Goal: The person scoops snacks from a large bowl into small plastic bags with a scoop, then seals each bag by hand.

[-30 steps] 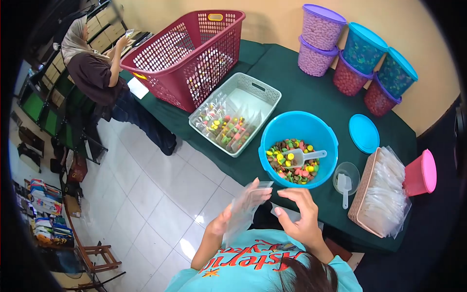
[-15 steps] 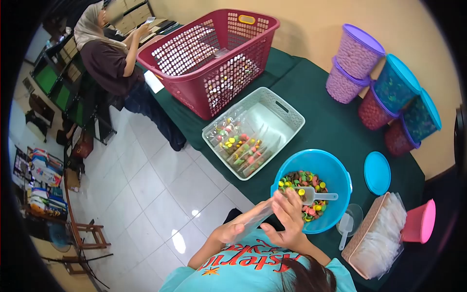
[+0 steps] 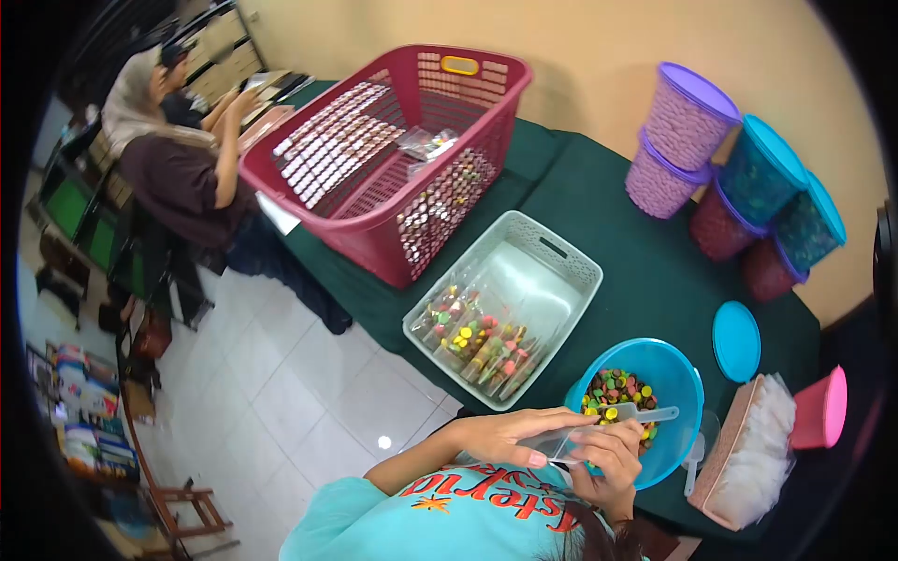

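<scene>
Shelves (image 3: pixel 89 229) and colourful packs (image 3: pixel 89 374), their print too blurred to read, fill the far left; a wooden stool (image 3: pixel 192 510) stands on shiny pale tiles (image 3: pixel 281 402); two people (image 3: pixel 178 178) (image 3: pixel 180 98) are near stacked boxes (image 3: pixel 220 42) by the cream wall (image 3: pixel 599 42); dark green cloth covers the tabletop (image 3: pixel 533 182), bearing a maroon basket (image 3: pixel 374 248) and a pale tray (image 3: pixel 557 241) of filled sachets (image 3: pixel 477 341); below, a turquoise shirt (image 3: pixel 374 510) shows red lettering (image 3: pixel 486 491), readable in part as "steria", with an orange star (image 3: pixel 431 503); above it, the left hand (image 3: pixel 510 432) has its grip apart, clear plastic (image 3: pixel 558 443) between thumb and fingers; the right hand (image 3: pixel 613 458) curls beside that plastic, though whether its grip is clamped I cannot tell; both are in front of a blue tub (image 3: pixel 687 402) of multicoloured sweets (image 3: pixel 622 385) with a scoop (image 3: pixel 659 413); farther right are stacked lidded buckets (image 3: pixel 692 107), a blue lid (image 3: pixel 736 341), a woven basket (image 3: pixel 725 463) of clear bags (image 3: pixel 760 458) and a pink container (image 3: pixel 817 411).
</scene>
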### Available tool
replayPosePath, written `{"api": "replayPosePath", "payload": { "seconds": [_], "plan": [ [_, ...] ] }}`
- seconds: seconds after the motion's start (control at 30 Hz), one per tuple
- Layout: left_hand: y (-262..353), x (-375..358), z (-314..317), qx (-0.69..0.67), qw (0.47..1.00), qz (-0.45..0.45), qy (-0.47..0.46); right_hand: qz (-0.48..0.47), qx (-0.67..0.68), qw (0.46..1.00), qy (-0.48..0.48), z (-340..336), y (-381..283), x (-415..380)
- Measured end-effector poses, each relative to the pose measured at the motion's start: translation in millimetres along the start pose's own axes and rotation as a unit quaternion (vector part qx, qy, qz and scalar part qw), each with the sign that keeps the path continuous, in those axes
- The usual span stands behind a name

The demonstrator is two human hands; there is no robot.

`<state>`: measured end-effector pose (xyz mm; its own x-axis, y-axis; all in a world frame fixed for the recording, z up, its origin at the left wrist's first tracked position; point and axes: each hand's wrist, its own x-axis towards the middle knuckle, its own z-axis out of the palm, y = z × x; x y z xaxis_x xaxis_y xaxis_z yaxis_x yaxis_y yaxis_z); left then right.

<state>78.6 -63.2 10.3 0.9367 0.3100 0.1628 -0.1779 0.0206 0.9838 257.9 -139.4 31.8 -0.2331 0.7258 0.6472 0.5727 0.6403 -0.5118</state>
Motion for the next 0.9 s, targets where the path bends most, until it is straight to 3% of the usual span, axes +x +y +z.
{"api": "replayPosePath", "payload": {
  "seconds": [0.1,0.23,0.33,0.4,0.53,0.7,0.9],
  "plan": [
    [1.3,-2.8,-14.4,-0.019,0.999,0.004,-0.049,0.048,-0.012,0.998,-0.033,5.3,-8.6,4.0],
    [4.4,-7.2,-30.6,-0.063,0.995,-0.06,-0.055,0.111,-0.036,0.992,-0.051,18.1,-16.8,1.3],
    [-1.3,-7.3,-45.4,-0.053,0.992,-0.064,-0.095,0.173,-0.051,0.984,0.015,18.7,-25.3,-11.9],
    [1.7,-3.6,-55.4,-0.046,0.975,-0.112,-0.185,0.188,-0.072,0.979,0.035,11.9,-27.4,-19.7],
    [-21.6,1.4,-67.1,-0.008,0.945,-0.11,-0.308,0.211,-0.081,0.974,0.035,2.2,-33.4,-18.5],
    [-26.3,5.3,-67.2,0.015,0.955,-0.158,-0.252,0.211,-0.071,0.975,-0.011,-12.9,-33.4,-19.5],
    [-29.6,12.3,-58.4,-0.015,0.968,-0.129,-0.216,0.182,-0.067,0.979,-0.057,-28.5,-17.5,-18.6]
  ]
}}
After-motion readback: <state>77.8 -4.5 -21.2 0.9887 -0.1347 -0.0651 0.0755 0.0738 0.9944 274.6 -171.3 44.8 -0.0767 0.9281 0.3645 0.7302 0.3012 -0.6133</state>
